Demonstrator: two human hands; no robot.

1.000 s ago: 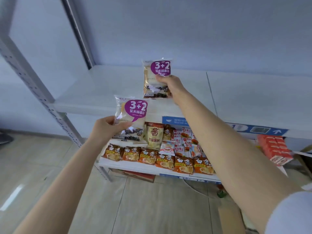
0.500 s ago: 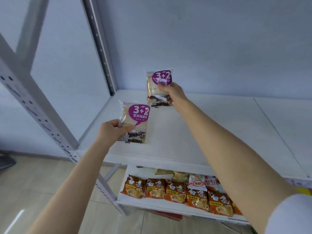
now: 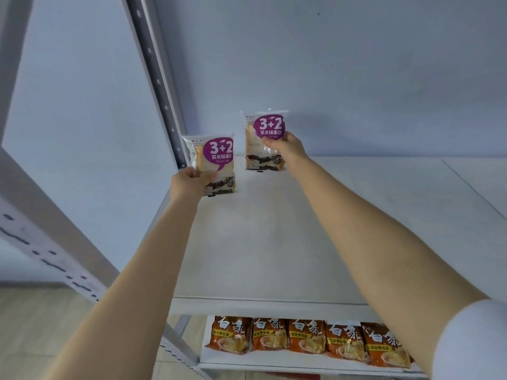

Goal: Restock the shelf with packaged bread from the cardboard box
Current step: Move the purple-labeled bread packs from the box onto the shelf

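Note:
Two clear bread packs with purple "3+2" labels stand upright at the back left of the white shelf board (image 3: 274, 242). My left hand (image 3: 192, 181) grips the left bread pack (image 3: 216, 160) near the shelf's rear left post. My right hand (image 3: 285, 149) grips the right bread pack (image 3: 264, 138), which sits farther back, close to the wall. Both packs' bottom edges look to be at or just above the board. The cardboard box is out of view.
A grey perforated upright (image 3: 162, 86) rises at the shelf's back left corner, another post (image 3: 46, 237) at the front left. On the lower shelf lies a row of several orange noodle packets (image 3: 307, 338). A pale wall closes the back.
Both hands have carried the bread packs deeper and leftward onto the upper shelf, now near the back wall. The view has tilted up, hiding most of the lower shelf.

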